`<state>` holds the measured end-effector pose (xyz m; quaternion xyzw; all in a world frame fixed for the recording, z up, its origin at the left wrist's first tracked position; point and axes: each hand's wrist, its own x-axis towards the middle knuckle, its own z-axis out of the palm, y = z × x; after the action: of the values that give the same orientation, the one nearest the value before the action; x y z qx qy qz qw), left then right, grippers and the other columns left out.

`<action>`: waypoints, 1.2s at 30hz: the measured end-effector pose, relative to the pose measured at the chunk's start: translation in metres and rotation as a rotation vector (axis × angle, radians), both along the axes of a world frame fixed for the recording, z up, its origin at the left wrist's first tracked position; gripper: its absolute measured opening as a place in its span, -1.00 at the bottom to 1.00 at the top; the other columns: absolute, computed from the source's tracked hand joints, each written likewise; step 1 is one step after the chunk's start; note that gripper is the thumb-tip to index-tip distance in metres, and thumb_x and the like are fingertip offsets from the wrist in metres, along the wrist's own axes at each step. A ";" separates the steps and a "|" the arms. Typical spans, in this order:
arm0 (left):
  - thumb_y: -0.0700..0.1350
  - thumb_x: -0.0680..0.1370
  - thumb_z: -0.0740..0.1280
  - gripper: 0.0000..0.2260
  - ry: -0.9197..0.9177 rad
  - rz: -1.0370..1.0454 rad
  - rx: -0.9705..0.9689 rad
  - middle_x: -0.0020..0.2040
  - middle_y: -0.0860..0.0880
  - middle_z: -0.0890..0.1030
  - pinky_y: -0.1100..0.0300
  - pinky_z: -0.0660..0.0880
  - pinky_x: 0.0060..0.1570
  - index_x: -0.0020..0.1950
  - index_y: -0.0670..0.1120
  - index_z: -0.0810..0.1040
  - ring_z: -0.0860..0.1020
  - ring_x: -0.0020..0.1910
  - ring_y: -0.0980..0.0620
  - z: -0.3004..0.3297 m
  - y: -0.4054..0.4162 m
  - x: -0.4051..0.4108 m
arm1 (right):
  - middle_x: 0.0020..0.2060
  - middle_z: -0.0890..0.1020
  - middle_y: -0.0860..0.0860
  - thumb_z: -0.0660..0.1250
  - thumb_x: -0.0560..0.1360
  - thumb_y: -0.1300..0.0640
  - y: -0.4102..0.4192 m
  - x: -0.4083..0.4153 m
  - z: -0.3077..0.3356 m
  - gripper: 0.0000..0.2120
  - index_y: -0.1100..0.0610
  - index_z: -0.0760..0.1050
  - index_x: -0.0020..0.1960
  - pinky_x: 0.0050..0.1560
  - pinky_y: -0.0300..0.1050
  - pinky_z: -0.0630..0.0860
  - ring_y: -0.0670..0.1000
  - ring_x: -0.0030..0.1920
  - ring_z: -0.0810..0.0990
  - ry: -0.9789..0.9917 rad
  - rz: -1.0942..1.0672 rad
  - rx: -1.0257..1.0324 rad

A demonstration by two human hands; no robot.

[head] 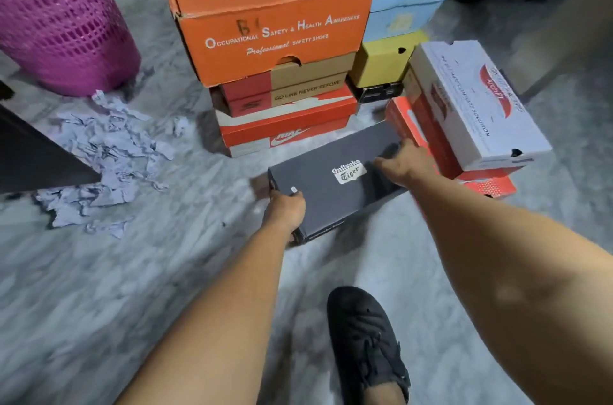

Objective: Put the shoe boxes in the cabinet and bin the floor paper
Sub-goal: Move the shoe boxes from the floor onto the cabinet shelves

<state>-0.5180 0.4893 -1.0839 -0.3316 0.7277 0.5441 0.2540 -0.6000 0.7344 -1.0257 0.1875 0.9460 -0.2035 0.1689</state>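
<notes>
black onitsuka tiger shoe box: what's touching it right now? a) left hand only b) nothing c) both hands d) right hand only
c: the left hand grips the near corner of the black cardboard Onitsuka Tiger shoe box, and the right hand holds its far end.

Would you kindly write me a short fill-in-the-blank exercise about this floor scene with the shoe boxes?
1. Both hands hold the dark grey box, whose label reads Onitsuka ____.
2. The torn paper lies on the floor in front of a ____ basket.
3. The top box of the middle stack, marked Dr.Osha, is coloured ____.
4. The left hand has its grip on the box's near ____.

Missing words: Tiger; pink; orange; corner
</notes>
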 end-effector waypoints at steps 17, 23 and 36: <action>0.17 0.50 0.27 -0.51 0.050 0.553 -0.114 0.18 -0.11 0.58 -0.09 0.50 0.27 0.32 -0.10 0.45 0.57 0.19 -0.20 0.013 -0.125 0.088 | 0.01 0.68 0.12 0.55 0.43 -0.10 -0.114 0.027 -0.005 -0.54 0.14 0.53 0.18 0.08 -0.01 0.59 0.15 -0.01 0.63 -0.038 0.152 -0.242; 0.29 0.37 0.28 -0.38 -0.075 0.833 -0.002 0.22 -0.13 0.63 -0.01 0.58 0.10 0.29 -0.07 0.54 0.63 0.12 -0.14 0.027 -0.263 0.229 | 0.04 0.67 0.06 0.48 0.49 0.04 -0.277 0.104 0.000 -0.53 -0.10 0.40 0.33 -0.18 0.01 0.61 0.18 0.02 0.64 -0.217 0.420 -0.597; 0.35 0.27 0.26 -0.41 0.634 1.609 -0.415 0.20 -0.08 0.67 -0.20 0.42 0.37 0.09 -0.01 0.68 0.59 0.22 -0.15 0.129 -0.463 0.431 | -0.12 0.71 0.00 0.68 0.21 -0.07 -0.589 0.237 0.128 -0.55 0.01 0.53 -0.05 0.05 0.28 0.66 0.16 -0.01 0.73 0.004 0.585 -1.258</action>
<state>-0.0874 0.0264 -0.9548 -0.6154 0.3943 0.4814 -0.4838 -0.3626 0.1451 -0.8973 -0.2089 0.6604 -0.6597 0.2917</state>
